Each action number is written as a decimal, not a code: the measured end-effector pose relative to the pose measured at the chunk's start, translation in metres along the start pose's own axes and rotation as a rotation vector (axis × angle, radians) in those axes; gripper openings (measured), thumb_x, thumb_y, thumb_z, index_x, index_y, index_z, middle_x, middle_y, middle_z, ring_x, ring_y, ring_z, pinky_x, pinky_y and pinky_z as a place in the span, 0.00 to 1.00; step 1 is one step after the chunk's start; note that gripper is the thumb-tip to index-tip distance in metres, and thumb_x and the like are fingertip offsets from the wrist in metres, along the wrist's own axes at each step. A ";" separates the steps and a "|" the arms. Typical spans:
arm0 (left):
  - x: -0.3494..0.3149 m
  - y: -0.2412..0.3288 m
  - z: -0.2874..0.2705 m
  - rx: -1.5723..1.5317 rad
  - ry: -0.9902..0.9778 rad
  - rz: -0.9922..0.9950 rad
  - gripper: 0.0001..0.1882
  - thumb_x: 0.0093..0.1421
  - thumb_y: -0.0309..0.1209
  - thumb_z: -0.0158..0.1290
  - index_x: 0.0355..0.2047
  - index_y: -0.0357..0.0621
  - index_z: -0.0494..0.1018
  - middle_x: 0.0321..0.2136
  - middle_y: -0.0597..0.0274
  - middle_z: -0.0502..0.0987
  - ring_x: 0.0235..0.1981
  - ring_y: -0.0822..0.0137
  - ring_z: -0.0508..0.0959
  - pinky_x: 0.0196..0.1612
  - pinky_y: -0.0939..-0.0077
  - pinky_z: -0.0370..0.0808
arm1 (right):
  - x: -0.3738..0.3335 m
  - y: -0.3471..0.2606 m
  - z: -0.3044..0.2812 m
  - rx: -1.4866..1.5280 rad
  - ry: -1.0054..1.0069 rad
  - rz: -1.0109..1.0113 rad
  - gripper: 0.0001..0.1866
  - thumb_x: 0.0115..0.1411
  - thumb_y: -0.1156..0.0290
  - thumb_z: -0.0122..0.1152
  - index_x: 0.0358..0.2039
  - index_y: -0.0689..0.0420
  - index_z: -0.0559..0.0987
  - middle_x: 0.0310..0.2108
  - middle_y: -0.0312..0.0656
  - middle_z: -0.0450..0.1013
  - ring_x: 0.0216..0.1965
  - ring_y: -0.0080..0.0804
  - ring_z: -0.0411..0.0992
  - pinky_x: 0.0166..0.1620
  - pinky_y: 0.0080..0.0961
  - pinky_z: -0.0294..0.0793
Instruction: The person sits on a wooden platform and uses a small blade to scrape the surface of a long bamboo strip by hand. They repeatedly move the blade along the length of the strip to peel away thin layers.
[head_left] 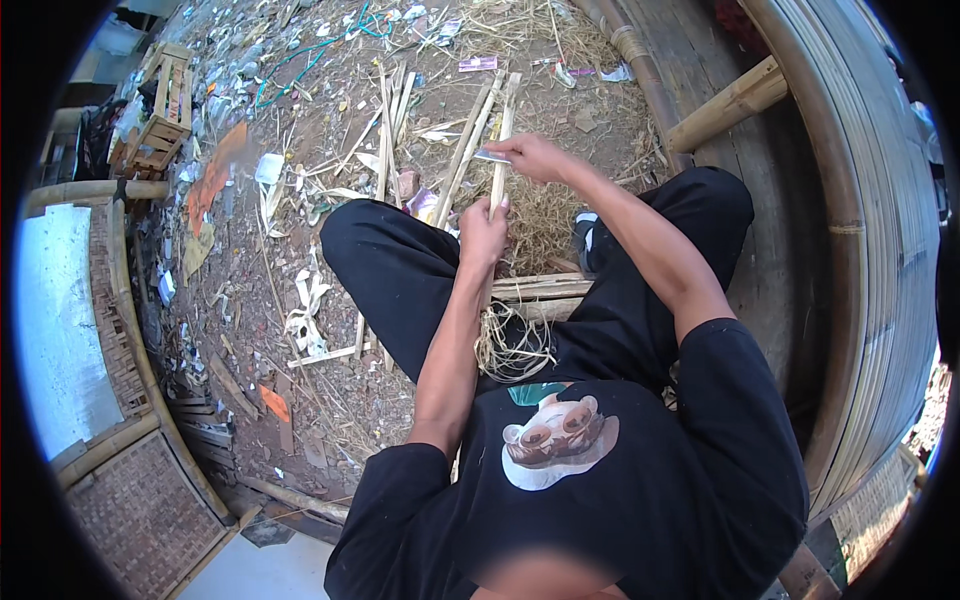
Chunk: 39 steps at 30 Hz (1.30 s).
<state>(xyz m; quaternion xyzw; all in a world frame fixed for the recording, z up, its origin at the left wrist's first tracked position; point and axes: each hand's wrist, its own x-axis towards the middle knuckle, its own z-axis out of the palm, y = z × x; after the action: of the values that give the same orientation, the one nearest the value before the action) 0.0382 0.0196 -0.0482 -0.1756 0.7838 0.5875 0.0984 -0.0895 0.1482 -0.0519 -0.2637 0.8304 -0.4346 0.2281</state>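
One bamboo strip (508, 112), work seemingly midway

Other strips (383, 135) lie beyond the left knee (365, 238), whether finished or waiting unclear. Left hand (484, 236) grips the bamboo strip between the knees; right hand (537, 158) pinches a small blade (490, 156) across it.

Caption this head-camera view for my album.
Left hand grips a pale, flat strip while the right hand holds a blade across it.

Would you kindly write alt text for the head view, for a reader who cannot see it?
A person's left hand grips a pale, flat strip while the right hand holds a small blade at it. More strips lie on littered dirt ground beyond the person's black-trousered legs.
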 end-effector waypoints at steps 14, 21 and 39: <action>-0.022 0.046 -0.009 -0.411 -0.185 -0.185 0.09 0.65 0.36 0.43 0.40 0.47 0.63 0.11 0.75 0.57 0.06 0.83 0.52 0.08 0.86 0.48 | 0.012 0.006 -0.044 0.238 0.220 0.118 0.16 0.62 0.72 0.47 0.51 0.53 0.72 0.28 0.39 0.73 0.19 0.23 0.73 0.22 0.20 0.72; -0.018 0.044 -0.016 -0.645 -0.325 -0.264 0.07 0.65 0.34 0.42 0.38 0.45 0.63 0.11 0.71 0.58 0.06 0.80 0.54 0.09 0.84 0.53 | 0.007 -0.011 -0.052 0.304 0.207 0.177 0.18 0.64 0.71 0.45 0.54 0.55 0.69 0.34 0.43 0.73 0.17 0.26 0.74 0.21 0.23 0.73; -0.010 0.046 -0.015 -0.606 -0.325 -0.218 0.10 0.66 0.37 0.41 0.35 0.44 0.65 0.12 0.74 0.55 0.06 0.82 0.52 0.07 0.87 0.47 | 0.008 -0.010 -0.048 -0.070 0.287 0.044 0.19 0.59 0.73 0.47 0.50 0.45 0.74 0.23 0.45 0.75 0.19 0.31 0.74 0.24 0.26 0.76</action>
<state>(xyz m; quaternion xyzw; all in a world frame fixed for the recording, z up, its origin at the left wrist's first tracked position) 0.0298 0.0179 0.0008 -0.1837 0.5250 0.7994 0.2274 -0.1223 0.1675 -0.0202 -0.1883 0.8747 -0.4334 0.1074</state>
